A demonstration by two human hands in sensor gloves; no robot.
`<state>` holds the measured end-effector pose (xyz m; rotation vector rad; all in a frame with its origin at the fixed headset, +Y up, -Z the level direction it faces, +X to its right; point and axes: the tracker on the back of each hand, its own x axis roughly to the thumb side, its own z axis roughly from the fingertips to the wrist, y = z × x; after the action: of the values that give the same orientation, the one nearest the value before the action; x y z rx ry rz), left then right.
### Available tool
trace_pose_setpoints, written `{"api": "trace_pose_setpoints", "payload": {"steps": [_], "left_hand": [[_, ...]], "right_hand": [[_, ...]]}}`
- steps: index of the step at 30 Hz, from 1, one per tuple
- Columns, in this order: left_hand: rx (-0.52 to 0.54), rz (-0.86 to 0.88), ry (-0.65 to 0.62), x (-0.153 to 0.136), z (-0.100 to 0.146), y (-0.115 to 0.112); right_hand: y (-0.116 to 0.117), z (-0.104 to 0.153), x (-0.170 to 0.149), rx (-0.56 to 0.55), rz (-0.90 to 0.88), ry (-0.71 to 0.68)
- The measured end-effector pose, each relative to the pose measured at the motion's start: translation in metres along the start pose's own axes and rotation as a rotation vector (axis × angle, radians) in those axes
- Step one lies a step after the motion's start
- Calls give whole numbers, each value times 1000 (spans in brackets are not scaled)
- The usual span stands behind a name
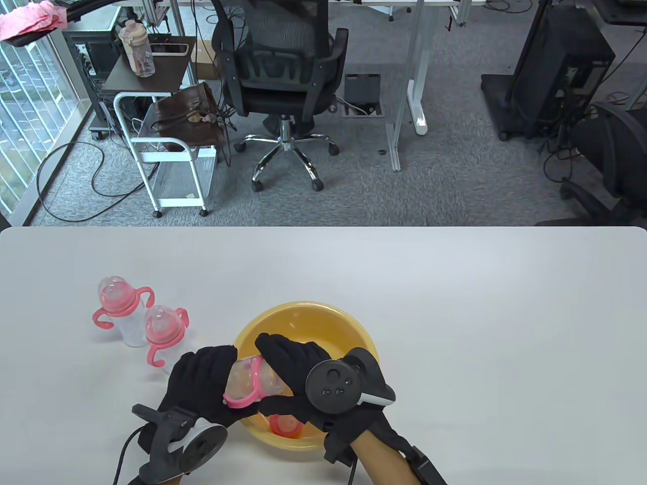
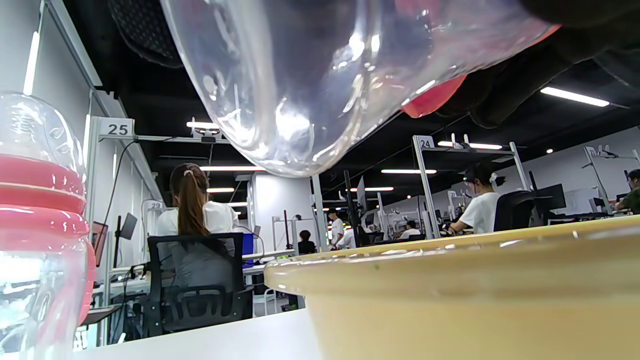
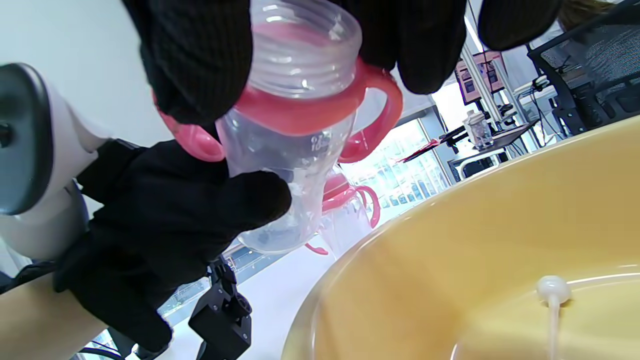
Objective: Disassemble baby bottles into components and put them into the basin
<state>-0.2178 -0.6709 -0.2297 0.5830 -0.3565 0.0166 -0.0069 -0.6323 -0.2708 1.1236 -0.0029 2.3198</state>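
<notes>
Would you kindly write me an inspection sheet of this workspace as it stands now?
Surface: white table, bare over its right side.
Job's things: yellow basin near the front edge, a pink-and-clear part inside; open-necked bottle with pink handle ring held over it; two capped bottles standing to the left.
Clutter: nothing seen on the table.
Grippers: left hand grips the bottle's base; right hand grips its neck end.
Cables: a lead from the left tracker; loose cables on the floor.
Surroundings: office chair, white cart, desks beyond.

"25", "24" on rack signs (image 2: 117, 129)
</notes>
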Motion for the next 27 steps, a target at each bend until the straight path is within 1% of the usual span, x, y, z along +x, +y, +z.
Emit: {"api": "trace_pose_setpoints", "payload": {"steps": [8, 10, 14, 22, 27], "left_hand": [[-6, -13, -9, 1, 0, 0], [-7, -15, -2, 1, -1, 0], [-11, -10, 5, 1, -1, -1], [-24, -18, 44, -8, -1, -4], [-32, -26, 70, -12, -1, -6]], "right_hand": [[3, -2, 4, -9, 34, -2], [4, -1, 5, -37, 46, 1], [3, -2, 6, -51, 67, -4], [-7, 2, 3, -125, 51, 26], [-17, 5, 1, -176, 51, 44]]}}
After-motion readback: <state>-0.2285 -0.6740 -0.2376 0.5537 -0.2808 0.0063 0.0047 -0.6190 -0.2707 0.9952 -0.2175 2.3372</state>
